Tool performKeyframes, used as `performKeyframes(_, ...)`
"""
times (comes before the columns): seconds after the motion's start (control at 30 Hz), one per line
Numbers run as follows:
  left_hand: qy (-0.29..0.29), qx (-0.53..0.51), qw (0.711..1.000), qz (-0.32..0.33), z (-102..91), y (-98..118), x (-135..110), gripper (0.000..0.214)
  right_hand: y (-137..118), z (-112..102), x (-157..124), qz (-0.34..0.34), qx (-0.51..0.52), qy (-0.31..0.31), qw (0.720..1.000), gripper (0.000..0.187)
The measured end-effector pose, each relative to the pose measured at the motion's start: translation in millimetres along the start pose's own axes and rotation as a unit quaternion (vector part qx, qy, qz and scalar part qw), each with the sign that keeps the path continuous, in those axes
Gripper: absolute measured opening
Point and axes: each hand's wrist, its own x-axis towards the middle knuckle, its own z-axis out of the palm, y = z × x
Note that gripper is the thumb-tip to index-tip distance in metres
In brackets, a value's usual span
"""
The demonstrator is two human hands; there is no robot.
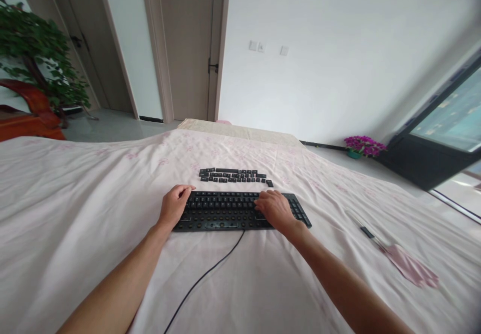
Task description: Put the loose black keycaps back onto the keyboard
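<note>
A black computer keyboard point(221, 218) lies flat on the bedsheet, its upper rows still capped and its lower rows showing bare key sockets. At its left end, my left hand point(176, 204) is closed on the upper corner, thumb and fingers along the edge. My right hand point(276, 207) rests over the right part, fingers curled down onto the keys near the end of the capped rows. Whatever its fingertips pinch is hidden beneath them. Just beyond the keyboard, several loose black keycaps point(233, 175) lie in rows, with a long space bar point(227, 170) among them.
A black cable point(203, 276) runs from the keyboard toward me. To the right lie a small black-ended tool point(367, 232) and a pink cloth point(411, 265). The pale floral sheet point(93, 198) is wrinkled. Beyond it are a door point(188, 48) and purple flowers point(364, 145).
</note>
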Motion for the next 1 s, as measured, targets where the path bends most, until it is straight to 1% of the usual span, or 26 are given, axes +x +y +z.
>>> performKeyframes(0.1,0.002,0.0,1.0,0.001,0.2,-1,0,0.033,-4,2,-3,-0.008,-0.019,-0.001,1.0,0.022)
performKeyframes(0.3,0.005,0.003,1.0,0.005,1.3,-4,1,0.034,-11,13,-13,-0.003,-0.043,0.028,0.999,0.023)
performKeyframes(0.43,0.005,0.001,1.0,0.006,1.6,-4,1,0.033,-11,18,-16,0.002,-0.046,0.034,0.998,0.025)
performKeyframes(0.7,0.003,0.005,1.0,0.007,1.1,-3,1,0.032,-18,17,-19,-0.016,-0.083,0.02,0.996,0.032)
performKeyframes(0.8,0.004,0.007,1.0,0.007,1.3,-3,0,0.033,-21,17,-20,-0.028,-0.088,0.013,0.996,0.03)
performKeyframes(0.93,0.006,0.006,1.0,0.006,1.6,-2,0,0.033,-23,15,-20,-0.036,-0.085,0.009,0.996,0.03)
performKeyframes(1.0,0.007,0.003,1.0,0.003,1.7,-2,0,0.034,-19,12,-20,-0.031,-0.064,0.007,0.997,0.032)
